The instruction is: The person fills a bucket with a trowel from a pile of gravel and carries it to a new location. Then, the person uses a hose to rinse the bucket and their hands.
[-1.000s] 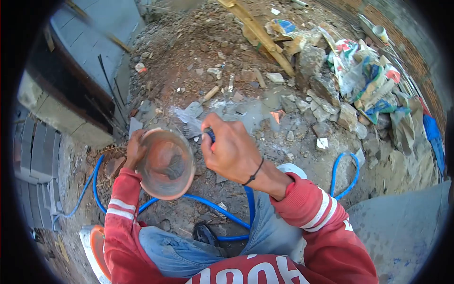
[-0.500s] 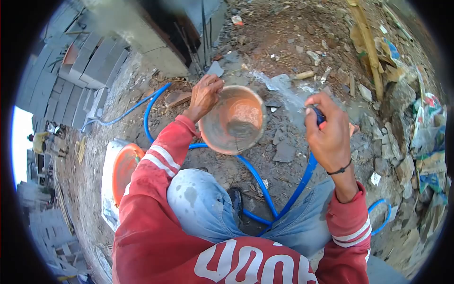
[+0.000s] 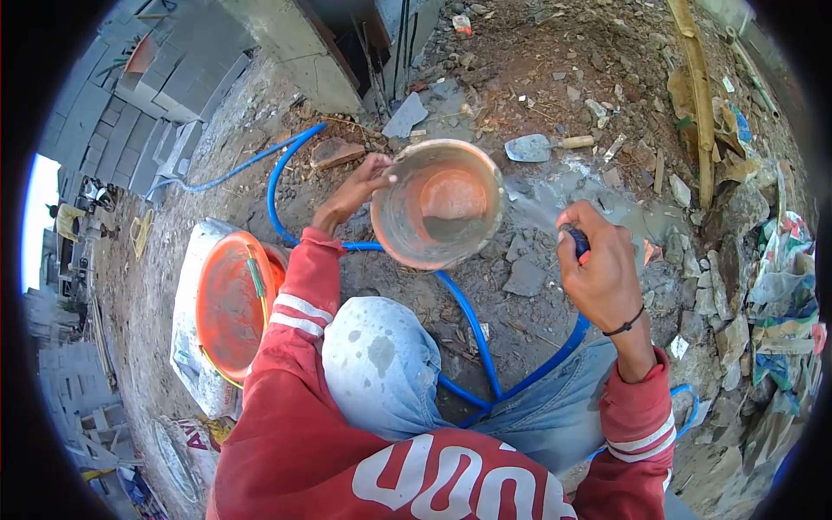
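Note:
My left hand [image 3: 357,192] grips the left rim of an orange bucket [image 3: 399,217] coated with grey residue. The bucket is tilted, its mouth facing me, with a little murky liquid inside. In my right hand [image 3: 600,269] is a dark hose nozzle [image 3: 572,239], fingers wrapped round it. A thin water spray [image 3: 539,211] runs from the nozzle toward the bucket's right side. The blue hose [image 3: 556,348] trails from below this hand across the ground between my legs.
A trowel [image 3: 530,148] with a wooden handle lies on wet ground beyond the bucket. At left, a second orange bucket [image 3: 227,299] stands by a white sack [image 3: 189,334]. Rubble [image 3: 526,277] and a wooden pole [image 3: 693,95] lie around. Far left, a person [image 3: 68,224] is near grey blocks.
My left hand has turned the bucket and shifted it slightly up and right in view. The spray over the trowel has thinned and now crosses nearer the bucket. My right hand stays nearly in place.

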`<state>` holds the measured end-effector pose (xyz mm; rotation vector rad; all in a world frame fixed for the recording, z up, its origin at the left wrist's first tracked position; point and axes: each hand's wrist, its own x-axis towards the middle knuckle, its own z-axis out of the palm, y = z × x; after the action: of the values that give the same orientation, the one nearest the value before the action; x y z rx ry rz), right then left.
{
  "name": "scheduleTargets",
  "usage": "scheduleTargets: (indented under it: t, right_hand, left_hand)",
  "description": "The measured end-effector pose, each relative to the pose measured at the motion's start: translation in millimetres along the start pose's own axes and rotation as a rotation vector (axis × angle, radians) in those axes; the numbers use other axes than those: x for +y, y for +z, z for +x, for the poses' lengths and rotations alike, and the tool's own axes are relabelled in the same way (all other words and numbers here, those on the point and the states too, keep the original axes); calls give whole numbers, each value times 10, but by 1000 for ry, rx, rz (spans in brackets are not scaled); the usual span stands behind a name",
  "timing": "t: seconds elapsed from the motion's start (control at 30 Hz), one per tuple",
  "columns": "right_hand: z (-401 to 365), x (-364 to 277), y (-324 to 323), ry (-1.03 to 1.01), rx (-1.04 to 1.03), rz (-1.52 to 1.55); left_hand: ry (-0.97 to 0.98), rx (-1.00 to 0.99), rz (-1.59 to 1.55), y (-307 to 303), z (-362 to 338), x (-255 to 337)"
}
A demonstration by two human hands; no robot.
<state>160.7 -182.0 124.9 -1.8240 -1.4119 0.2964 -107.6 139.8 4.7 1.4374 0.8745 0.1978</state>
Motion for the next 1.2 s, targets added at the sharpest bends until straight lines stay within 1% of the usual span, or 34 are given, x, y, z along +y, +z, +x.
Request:
scheduleTargets:
  t: [0.07, 0.1, 0.13, 0.17, 0.2, 0.23, 0.3, 0.33, 0.4, 0.43, 0.47, 0.53, 0.57, 0.6, 0.63, 0.67, 0.7, 0.83, 0.87, 0.9, 0.93, 0.97, 1.03, 1.07, 1.1, 1.13, 1.17, 1.2]
  right_hand:
    - [28, -62, -8, 50, -66, 39]
    - [39, -52, 12, 45, -70, 34]
    - [44, -15, 48, 19, -25, 40]
    - [52, 2, 72, -6, 23, 44]
    - [58, -8, 79, -10, 20, 36]
    - [51, -17, 80, 21, 23, -3]
    - [46, -43, 81, 53, 17, -50]
    - [48, -61, 86, 40, 20, -48]
    - [54, -95, 91, 24, 8, -52]
    - [57, -110, 94, 35, -17, -53]
    - [58, -126, 103, 47, -43, -52]
    - [59, -137, 142, 32, -66, -39]
    - [64, -149, 171, 19, -76, -21]
    - [61, -184, 206, 10, -82, -15]
    - [46, -233, 245, -34, -115, 84]
    - [29, -276, 278, -76, -147, 184]
    - [15, -310, 300, -112, -187, 146]
    - [-42, -415, 468, -187, -227, 120]
    - [-44, -431, 498, -191, -226, 123]
    - [-49, -452, 526, -231, -228, 110]
    - [-54, -464, 555, -271, -229, 98]
    - [-66, -466, 585, -251, -253, 136]
    - [-68, -499, 615, -251, -270, 145]
    - [-63, -505, 619, -250, -284, 144]
    - [-54, -495, 624, -247, -282, 142]
    - [-40, -476, 630, -240, -241, 111]
    - [-23, -459, 623, -232, -199, 78]
    - [2, -432, 580, -228, -192, 74]
  left_hand:
    - [193, 294, 288, 34, 69, -263]
    - [314, 371, 338, -24, 159, -476]
    - [317, 374, 331, -100, 259, -667]
    - [274, 377, 452, -177, 366, -826]
    - [230, 379, 571, -214, 433, -892]
    - [231, 380, 561, -211, 455, -893]
    - [249, 499, 620, -193, 474, -925]
    - [245, 501, 609, -166, 452, -907]
    - [226, 630, 693, -117, 396, -882]
    - [258, 685, 696, -76, 352, -853]
    - [248, 690, 686, -42, 325, -840]
    - [314, 718, 738, 1, 290, -819]
    - [306, 728, 736, 37, 277, -825]
    - [327, 686, 719, 81, 282, -818]
    - [348, 644, 703, 131, 291, -799]
    - [343, 655, 708, 224, 293, -761]
    - [363, 693, 767, 350, 291, -733]
    - [391, 807, 939, 725, 160, -592]
    - [391, 812, 942, 752, 216, -692]
    - [555, 887, 1069, 760, 300, -860]
    - [722, 958, 1196, 784, 292, -868]
    - [719, 960, 1203, 811, 282, -883]
    - [526, 808, 921, 889, 234, -875]
    - [525, 806, 922, 899, 227, -821]
    - [497, 777, 1065, 904, 241, -751]
    - [470, 744, 1206, 909, 257, -673]
    - [477, 739, 1205, 898, 259, -590]
    - [368, 703, 974, 863, 251, -501]
